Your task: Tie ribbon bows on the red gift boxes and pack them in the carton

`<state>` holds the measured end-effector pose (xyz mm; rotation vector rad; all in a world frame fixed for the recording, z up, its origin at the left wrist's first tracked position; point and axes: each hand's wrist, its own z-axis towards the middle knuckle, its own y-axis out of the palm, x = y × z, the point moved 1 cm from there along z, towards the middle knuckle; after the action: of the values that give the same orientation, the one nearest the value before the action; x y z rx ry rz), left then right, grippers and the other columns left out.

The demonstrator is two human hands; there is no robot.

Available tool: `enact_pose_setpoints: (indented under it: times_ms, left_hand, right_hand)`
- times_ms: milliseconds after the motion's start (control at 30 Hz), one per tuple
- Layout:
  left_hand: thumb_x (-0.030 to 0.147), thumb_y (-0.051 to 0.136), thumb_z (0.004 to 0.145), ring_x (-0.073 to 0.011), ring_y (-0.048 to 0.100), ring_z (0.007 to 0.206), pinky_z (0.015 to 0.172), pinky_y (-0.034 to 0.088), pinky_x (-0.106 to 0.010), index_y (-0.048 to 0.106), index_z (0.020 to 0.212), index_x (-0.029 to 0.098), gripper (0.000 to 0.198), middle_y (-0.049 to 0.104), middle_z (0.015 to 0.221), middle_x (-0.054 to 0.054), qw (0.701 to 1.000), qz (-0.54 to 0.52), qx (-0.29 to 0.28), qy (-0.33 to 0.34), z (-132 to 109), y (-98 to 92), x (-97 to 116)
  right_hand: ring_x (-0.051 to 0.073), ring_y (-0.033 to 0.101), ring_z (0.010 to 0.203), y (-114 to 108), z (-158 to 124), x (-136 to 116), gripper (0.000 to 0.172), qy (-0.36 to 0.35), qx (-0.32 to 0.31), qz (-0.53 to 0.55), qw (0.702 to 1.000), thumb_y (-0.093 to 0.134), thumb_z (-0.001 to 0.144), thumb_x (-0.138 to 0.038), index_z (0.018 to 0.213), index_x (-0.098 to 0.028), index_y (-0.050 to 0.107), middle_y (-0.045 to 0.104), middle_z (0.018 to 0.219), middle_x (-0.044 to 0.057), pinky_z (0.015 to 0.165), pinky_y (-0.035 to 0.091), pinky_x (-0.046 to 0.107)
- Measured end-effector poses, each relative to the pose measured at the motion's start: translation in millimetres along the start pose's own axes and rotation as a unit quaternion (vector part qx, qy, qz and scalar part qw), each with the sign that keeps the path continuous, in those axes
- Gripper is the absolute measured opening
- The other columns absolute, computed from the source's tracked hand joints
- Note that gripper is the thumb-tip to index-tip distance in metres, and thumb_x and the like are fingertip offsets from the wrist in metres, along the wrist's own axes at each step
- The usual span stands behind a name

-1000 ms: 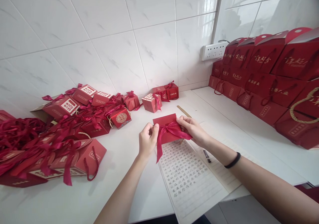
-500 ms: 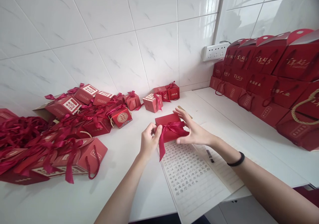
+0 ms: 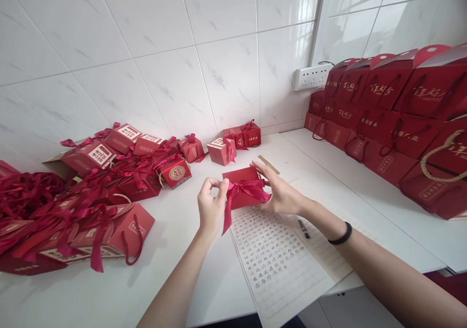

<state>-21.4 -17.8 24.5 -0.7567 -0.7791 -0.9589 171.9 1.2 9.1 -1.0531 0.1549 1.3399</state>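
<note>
A small red gift box [image 3: 238,174] is held up above the top of an open notebook [image 3: 268,250] covered in handwriting. Around the box runs a dark red satin ribbon [image 3: 247,187] tied in a bow, one tail hanging down at the left. My right hand [image 3: 281,191] grips the box's right side, thumb low and fingers behind. At the left, my left hand [image 3: 212,204] is closed in a pinch at the ribbon's edge beside the bow; its fingertips are partly hidden.
Many ribboned red boxes [image 3: 177,172] are heaped on the left. Several more [image 3: 222,151] stand by the tiled wall. Stacked red carry boxes [image 3: 381,84] line the right side, near a power strip [image 3: 313,77]. A pen [image 3: 303,228] lies on the notebook, and a gold-coloured strip [image 3: 269,164] lies behind the box.
My right hand has closed onto the box's right side. My left hand has moved off the box's left edge to pinch at the ribbon. The box has shifted slightly left.
</note>
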Motion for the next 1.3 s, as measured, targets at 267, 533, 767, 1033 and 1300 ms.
enact_pose_setpoints:
  times_ms: [267, 533, 767, 1033, 1300]
  left_hand:
    - [0.034, 0.064, 0.076, -0.0135, 0.054, 0.082, 0.078, 0.047, -0.027, 0.053, 0.075, 0.018, 0.019, 0.051, 0.085, -0.002, 0.999, -0.005, -0.023, 0.028, -0.9, 6.1, -6.0]
    - [0.034, 0.055, 0.081, -0.0127, 0.053, 0.08, 0.073, 0.049, -0.023, 0.05, 0.072, 0.019, 0.018, 0.05, 0.082, -0.002, 0.998, -0.057, -0.021, -0.019, -1.0, 6.0, -1.9]
    - [0.033, 0.055, 0.081, -0.0135, 0.054, 0.08, 0.07, 0.049, -0.022, 0.051, 0.071, 0.018, 0.019, 0.051, 0.083, -0.002, 0.998, -0.059, -0.024, -0.012, -0.9, 6.0, -3.6]
    - [0.036, 0.055, 0.083, -0.0133, 0.054, 0.079, 0.069, 0.048, -0.023, 0.052, 0.073, 0.018, 0.02, 0.052, 0.082, -0.003, 0.998, -0.064, -0.024, -0.013, -0.3, 5.6, -5.2]
    - [0.031, 0.059, 0.083, -0.0151, 0.054, 0.087, 0.077, 0.047, -0.028, 0.054, 0.077, 0.02, 0.013, 0.052, 0.086, -0.003, 0.984, -0.007, 0.014, 0.176, -9.9, 7.1, -2.9]
  right_hand:
    - [0.035, 0.031, 0.135, -0.6, 0.4, 0.2, 0.095, -0.019, 0.025, -0.033, 0.999, 0.069, 0.066, -0.012, 0.145, -0.027, 0.018, 0.032, 0.143, 0.015, 0.098, 0.048, 0.049]
    - [0.034, 0.027, 0.137, -0.5, 0.2, -2.3, 0.093, -0.028, 0.027, -0.029, 0.999, 0.066, 0.066, -0.01, 0.144, -0.029, 0.019, 0.031, 0.144, 0.013, 0.097, 0.049, 0.049]
    - [0.035, 0.022, 0.14, -0.6, 0.1, -1.4, 0.093, -0.02, 0.024, -0.029, 0.999, 0.066, 0.066, -0.011, 0.144, -0.029, 0.019, 0.03, 0.146, 0.013, 0.097, 0.049, 0.049]
    - [0.034, 0.025, 0.139, -0.7, 0.2, -2.6, 0.092, -0.017, 0.024, -0.023, 0.999, 0.066, 0.066, -0.009, 0.144, -0.03, 0.02, 0.03, 0.146, 0.013, 0.099, 0.047, 0.049]
    - [0.033, 0.036, 0.132, 2.0, 1.0, -3.7, 0.091, -0.023, 0.032, -0.023, 0.999, 0.066, 0.068, -0.014, 0.144, -0.03, 0.02, 0.032, 0.143, 0.014, 0.095, 0.049, 0.049]
